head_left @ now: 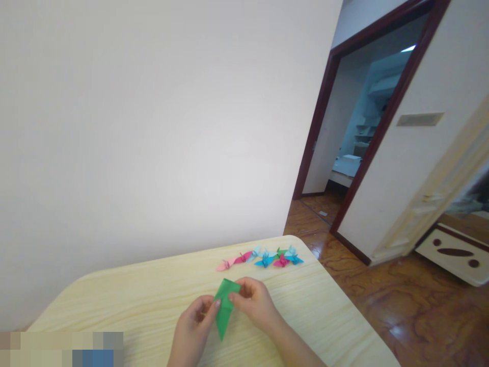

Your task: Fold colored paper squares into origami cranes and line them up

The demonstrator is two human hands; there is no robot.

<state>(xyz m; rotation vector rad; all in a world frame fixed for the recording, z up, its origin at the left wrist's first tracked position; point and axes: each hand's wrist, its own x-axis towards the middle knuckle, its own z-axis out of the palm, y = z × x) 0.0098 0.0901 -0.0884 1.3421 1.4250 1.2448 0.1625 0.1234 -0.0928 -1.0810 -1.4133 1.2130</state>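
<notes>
A pale wood-grain table (126,295) carries pink, blue and green folded paper birds (265,261) near its far-right corner

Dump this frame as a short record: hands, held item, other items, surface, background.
left hand: pinching the paper's left edge
right hand: pinching its upper right edge, thumb on the near face
held item: green paper, folded, narrow point downward
other items: small folded paper figures in pinks, blues and green, near the far right corner
surface: pale wood-grain table
background: white wall; dark red door frame at right

Bare left hand (195,320), bare right hand (255,302), uncovered right forearm (295,342)
</notes>
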